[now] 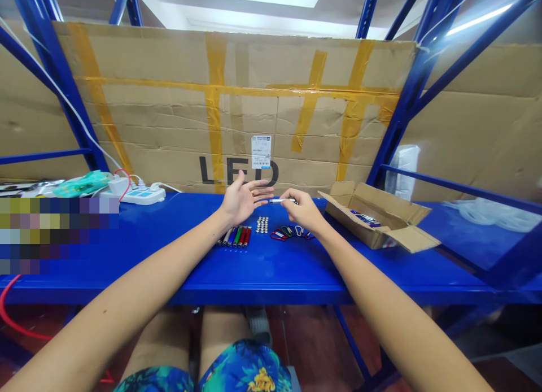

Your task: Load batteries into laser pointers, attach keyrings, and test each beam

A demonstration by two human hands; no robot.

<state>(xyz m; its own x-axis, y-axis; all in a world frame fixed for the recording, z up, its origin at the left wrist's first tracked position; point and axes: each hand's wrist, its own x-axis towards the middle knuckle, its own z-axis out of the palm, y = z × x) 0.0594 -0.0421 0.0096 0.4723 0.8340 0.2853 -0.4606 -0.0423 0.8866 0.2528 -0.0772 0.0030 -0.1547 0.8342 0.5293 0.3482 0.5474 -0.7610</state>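
My left hand (240, 199) is held above the blue table with the palm turned up and the fingers stretched out, a ring on one of them. In my right hand (300, 209) a slim silver tube (277, 200) is pinched, its end pointing at the fingertips of my left hand. Below the left hand lies a row of small metal tubes (237, 237) in red, green, blue and silver, like mini flashlights. Several small round silver cells (262, 225) stand in a grid beside them. Carabiners (288, 232) in different colours lie under my right hand.
An opened cardboard box (372, 214) with small items inside stands to the right. At left are a white power strip (139, 194) with cables and a green plastic bag (82, 183). A large cardboard panel (169, 115) closes off the back, between blue rack posts (398, 115).
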